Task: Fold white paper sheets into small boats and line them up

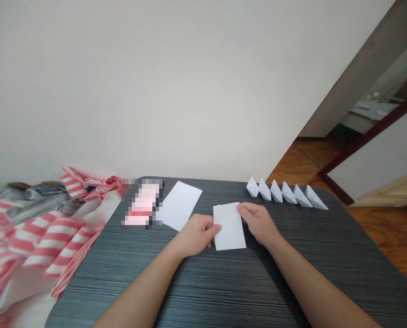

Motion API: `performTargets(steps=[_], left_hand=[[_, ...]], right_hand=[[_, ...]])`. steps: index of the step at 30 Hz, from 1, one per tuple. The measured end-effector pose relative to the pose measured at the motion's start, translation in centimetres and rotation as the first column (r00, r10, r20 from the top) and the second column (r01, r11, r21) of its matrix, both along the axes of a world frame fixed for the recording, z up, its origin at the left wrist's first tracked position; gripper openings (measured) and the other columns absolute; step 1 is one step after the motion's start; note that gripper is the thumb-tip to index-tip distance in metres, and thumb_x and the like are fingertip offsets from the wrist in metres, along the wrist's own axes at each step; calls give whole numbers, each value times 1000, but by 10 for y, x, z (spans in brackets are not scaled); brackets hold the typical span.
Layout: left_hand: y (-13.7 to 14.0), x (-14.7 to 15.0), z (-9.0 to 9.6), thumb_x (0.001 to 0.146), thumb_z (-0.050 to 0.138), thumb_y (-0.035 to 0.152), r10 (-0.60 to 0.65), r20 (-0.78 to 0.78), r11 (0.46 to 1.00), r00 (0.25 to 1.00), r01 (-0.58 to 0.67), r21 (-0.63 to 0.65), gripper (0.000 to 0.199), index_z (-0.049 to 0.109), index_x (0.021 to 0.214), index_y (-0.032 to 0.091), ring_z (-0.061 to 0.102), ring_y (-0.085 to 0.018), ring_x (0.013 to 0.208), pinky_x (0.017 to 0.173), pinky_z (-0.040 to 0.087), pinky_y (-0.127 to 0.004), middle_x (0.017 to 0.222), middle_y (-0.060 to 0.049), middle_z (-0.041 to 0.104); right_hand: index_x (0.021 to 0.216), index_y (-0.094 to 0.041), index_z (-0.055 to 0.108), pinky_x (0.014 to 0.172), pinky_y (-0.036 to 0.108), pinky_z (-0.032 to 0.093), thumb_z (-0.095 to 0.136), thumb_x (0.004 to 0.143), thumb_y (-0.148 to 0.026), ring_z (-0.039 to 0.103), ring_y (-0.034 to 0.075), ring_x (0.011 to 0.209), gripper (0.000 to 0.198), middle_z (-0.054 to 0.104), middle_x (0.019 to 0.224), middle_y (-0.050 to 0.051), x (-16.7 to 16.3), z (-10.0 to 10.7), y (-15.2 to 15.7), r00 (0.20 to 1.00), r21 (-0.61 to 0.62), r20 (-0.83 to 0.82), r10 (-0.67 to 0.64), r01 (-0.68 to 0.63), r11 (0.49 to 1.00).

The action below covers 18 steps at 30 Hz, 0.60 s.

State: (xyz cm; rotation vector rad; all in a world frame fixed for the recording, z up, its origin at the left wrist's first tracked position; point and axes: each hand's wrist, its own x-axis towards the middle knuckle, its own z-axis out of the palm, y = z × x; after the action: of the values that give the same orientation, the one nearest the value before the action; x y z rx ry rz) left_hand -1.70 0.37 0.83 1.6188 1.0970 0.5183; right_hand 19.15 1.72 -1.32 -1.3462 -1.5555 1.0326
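A folded sheet of white paper (229, 230) is held up over the dark table, between my two hands. My left hand (197, 234) grips its left edge, thumb on the front and fingers behind. With thumb and fingers, my right hand (258, 221) pinches the upper right corner. Left of the hands lies white paper (180, 205), flat on the table; whether it is one sheet or a stack I cannot tell. Several folded paper shapes with pointed tops (283, 193) stand in a row at the far right.
The dark, wood-grained table (196, 291) stands against a pale wall (176, 91). A blurred-out flat thing with a pinkish face (144, 205) lies at the table's left. Red-and-white striped cloth (53, 239) is heaped beyond the left edge. Wooden floor (377, 228) shows on the right.
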Motion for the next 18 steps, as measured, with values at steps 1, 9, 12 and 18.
performTargets(steps=[1,9,12,18], left_hand=[[0,0,0,83,44,41,-4,-2,1000,1000,4,1,35,53,61,16,52,-13,48,47,36,-21,52,-1,57],[2,1,-2,84,44,39,62,68,998,996,-61,-18,31,52,64,16,48,-11,44,46,34,-20,50,1,55],[5,2,-5,85,43,39,150,116,989,982,-149,-18,29,51,68,17,45,-9,40,44,33,-20,47,3,53],[8,1,-15,86,40,44,196,148,980,969,-197,-5,32,51,73,17,47,-10,41,41,32,-20,51,2,56]], right_hand=[[69,-16,61,52,24,36,45,86,-41,46,13,55,34,51,58,-1,0,0,0,1000,7,-4,-10,10,1000],[69,-17,60,52,25,41,47,85,-43,53,15,55,33,57,59,1,1,-1,2,995,-74,-97,7,-14,997],[70,-17,59,52,25,43,46,86,-40,55,14,52,31,59,57,0,-1,1,1,987,-134,-82,140,-150,980],[67,-17,57,52,23,43,43,89,-35,56,13,48,31,59,51,-1,-2,5,-1,982,-106,4,187,-186,977]])
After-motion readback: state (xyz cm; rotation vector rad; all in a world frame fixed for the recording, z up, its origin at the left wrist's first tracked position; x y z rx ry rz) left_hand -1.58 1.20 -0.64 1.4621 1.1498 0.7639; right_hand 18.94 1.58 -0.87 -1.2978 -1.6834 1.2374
